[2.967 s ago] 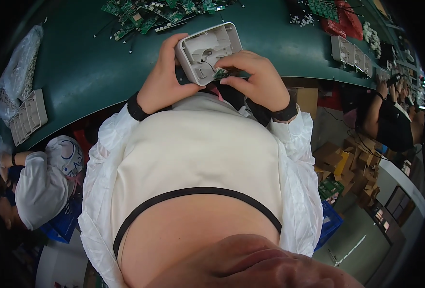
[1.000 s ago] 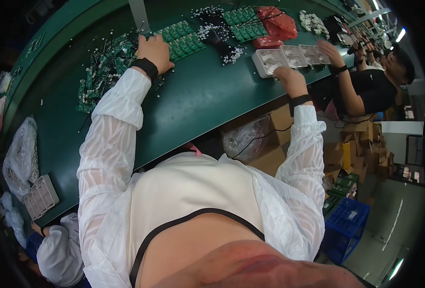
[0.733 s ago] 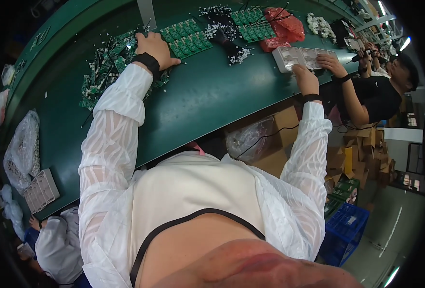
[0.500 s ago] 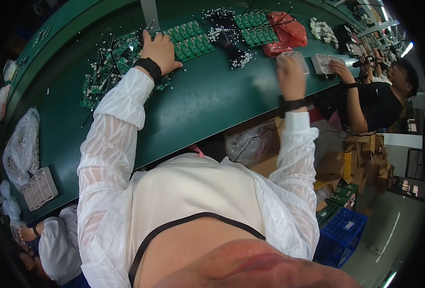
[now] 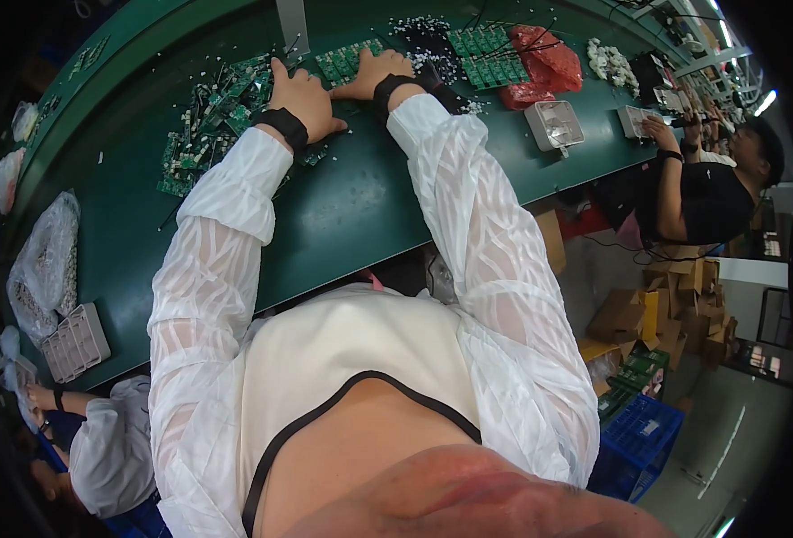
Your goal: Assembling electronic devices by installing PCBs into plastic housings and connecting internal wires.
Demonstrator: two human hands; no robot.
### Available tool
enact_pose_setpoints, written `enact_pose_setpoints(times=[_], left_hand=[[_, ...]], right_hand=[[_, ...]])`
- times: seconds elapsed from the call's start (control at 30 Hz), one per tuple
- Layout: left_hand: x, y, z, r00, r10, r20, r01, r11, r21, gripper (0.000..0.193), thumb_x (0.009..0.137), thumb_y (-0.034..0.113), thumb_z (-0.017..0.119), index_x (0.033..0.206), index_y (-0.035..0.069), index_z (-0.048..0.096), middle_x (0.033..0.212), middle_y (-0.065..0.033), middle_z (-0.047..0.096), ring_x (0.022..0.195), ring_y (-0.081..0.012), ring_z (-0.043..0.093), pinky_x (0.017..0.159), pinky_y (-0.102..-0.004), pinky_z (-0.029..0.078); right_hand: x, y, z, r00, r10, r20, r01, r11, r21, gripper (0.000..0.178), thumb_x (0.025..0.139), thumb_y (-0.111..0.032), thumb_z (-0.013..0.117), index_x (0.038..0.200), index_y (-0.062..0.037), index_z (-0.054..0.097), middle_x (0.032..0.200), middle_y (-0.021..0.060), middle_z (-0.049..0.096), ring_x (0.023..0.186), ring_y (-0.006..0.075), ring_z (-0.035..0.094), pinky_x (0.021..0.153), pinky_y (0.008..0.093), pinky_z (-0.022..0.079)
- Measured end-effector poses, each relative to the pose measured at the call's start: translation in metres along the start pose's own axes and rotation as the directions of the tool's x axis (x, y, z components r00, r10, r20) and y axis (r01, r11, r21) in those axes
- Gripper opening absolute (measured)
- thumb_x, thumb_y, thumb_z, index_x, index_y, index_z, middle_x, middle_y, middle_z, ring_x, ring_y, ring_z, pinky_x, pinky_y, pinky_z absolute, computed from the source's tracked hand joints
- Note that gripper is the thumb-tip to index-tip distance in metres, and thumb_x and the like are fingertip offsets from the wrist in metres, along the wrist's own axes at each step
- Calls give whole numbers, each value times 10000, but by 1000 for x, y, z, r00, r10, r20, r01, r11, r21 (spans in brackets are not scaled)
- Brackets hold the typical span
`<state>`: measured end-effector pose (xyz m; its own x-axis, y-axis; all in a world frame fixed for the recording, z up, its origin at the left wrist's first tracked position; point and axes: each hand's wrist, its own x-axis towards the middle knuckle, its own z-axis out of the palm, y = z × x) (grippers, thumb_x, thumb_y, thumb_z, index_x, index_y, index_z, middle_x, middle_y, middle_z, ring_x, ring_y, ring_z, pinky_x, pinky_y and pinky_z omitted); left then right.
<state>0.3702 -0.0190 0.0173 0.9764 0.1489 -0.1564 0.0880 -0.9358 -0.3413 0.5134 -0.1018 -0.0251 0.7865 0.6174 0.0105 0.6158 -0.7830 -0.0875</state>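
My left hand (image 5: pixel 302 106) rests at the right edge of a heap of small green circuit boards (image 5: pixel 190 143), fingers spread and the thumb pointing right. Close beside it, my right hand (image 5: pixel 374 75) lies over the near part of a green circuit board panel (image 5: pixel 335 65), its thumb stretched left toward my left hand. The right fingers are apart and partly cover the panel; I see nothing held in them. A white plastic case (image 5: pixel 555 124) stands on the green table to the right, away from both hands.
Black cables with white connectors (image 5: pixel 428 58), another board panel (image 5: pixel 486 67) and a red plastic bag (image 5: pixel 549 61) lie at the back. At left are a clear bag of small parts (image 5: pixel 47 269) and a pale tray (image 5: pixel 75 345). A co-worker (image 5: pixel 710 197) sits at right, another (image 5: pixel 105 448) lower left.
My right hand has left the white case and swung left to the board panel beside my left hand. The case now stands uncovered. My left hand has barely shifted.
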Motion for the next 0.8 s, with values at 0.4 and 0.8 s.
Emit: enact_pose_setpoints(times=[0.4,0.8], left_hand=[[6,1,2,997,5,-73,-12,995,-95,577,938,597,624,1237,117,737,1312,-69,662,1314,-281,548,1145,-739,202],[-52,-9,2,726,-16,-688,-425,775,-467,272,880,188,699,1113,50,683,1287,-92,637,1220,-286,602,1125,-514,388]], right_hand=[[-7,58,-12,992,80,-92,80,147,986,967,741,-533,802,1506,-65,440,1398,180,590,1358,340,520,1142,461,399],[-178,100,-41,733,-680,-4,580,623,525,954,673,-300,840,1516,-95,442,1580,189,401,1471,368,371,1222,474,298]])
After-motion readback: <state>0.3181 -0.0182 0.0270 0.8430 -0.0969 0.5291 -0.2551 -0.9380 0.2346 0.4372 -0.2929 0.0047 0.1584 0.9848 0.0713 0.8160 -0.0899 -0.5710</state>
